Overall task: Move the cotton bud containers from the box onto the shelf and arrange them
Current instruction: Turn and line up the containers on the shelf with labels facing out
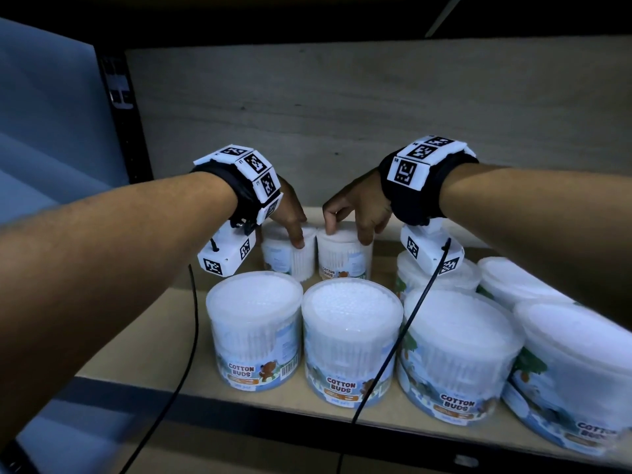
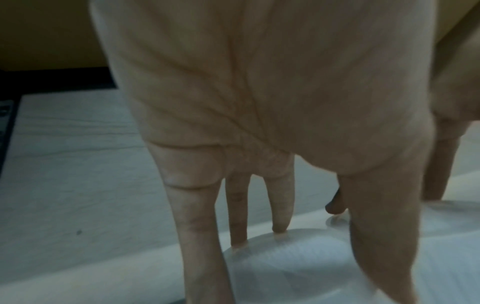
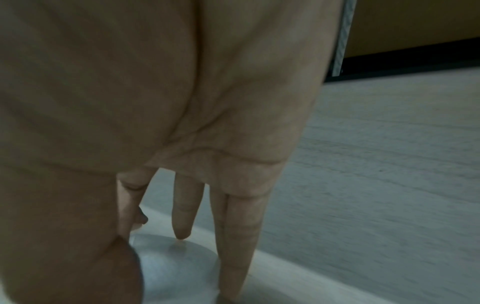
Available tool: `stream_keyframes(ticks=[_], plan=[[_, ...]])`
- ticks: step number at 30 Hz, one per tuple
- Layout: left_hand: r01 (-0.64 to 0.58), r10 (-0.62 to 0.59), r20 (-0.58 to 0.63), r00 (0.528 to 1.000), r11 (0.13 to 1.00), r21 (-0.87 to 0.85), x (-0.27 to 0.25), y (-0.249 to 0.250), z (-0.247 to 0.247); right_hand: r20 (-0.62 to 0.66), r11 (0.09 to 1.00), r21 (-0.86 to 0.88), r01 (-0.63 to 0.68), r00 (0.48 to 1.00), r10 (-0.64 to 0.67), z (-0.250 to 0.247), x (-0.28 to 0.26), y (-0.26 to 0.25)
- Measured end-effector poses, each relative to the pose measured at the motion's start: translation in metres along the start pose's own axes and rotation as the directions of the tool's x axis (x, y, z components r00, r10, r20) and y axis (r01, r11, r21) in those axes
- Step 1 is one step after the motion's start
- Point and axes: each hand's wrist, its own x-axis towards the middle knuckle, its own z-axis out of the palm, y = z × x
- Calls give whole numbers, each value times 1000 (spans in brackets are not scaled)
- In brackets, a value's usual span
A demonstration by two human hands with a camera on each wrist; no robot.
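- The left hand [image 1: 286,213] reaches to the back of the shelf [image 1: 136,340] and grips a cotton bud tub [image 1: 290,254] from above — fingers [image 2: 281,207] curled down over its lid rim, thumb on the near side.
- The right hand [image 1: 359,210] grips the neighbouring tub [image 1: 345,256] the same way, its fingers [image 3: 184,211] on the lid edge; the two tubs stand just beside each other.
- Both held tubs stand upright on the shelf, near its back wall [image 1: 342,114].
- Along the shelf's front edge stands a row of four tubs [image 1: 352,340], upright, side by side.
- Behind that row, toward the right end, two more tubs [image 1: 513,278] show, partly hidden.
- Black cables [image 1: 191,336] hang from the wrist cameras — one per arm.
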Motion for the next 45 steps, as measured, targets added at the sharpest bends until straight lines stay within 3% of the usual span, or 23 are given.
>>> stream_keyframes(ticks=[8,13,20,28,37,45], plan=[[67,-70,-43,997,996,-54,5,-10,3,-20,997,-62,50,998,-52,0,4,1],[106,-101,46,994,989,-102,0,-12,-1,-20,999,-29,43,999,-43,1,5,2],[71,-70,11,997,992,-106,-2,-17,-2,-117,994,92,-57,991,67,7,4,-9],[75,-74,-78,994,997,-1,6,-11,0,-75,986,105,-133,987,142,7,2,-13],[-56,55,14,998,998,9,4,-10,-4,-84,979,132,-157,982,169,10,7,-11],[-54,54,19,998,999,1,2,-13,-4,-79,981,128,-149,984,160,10,3,-12]])
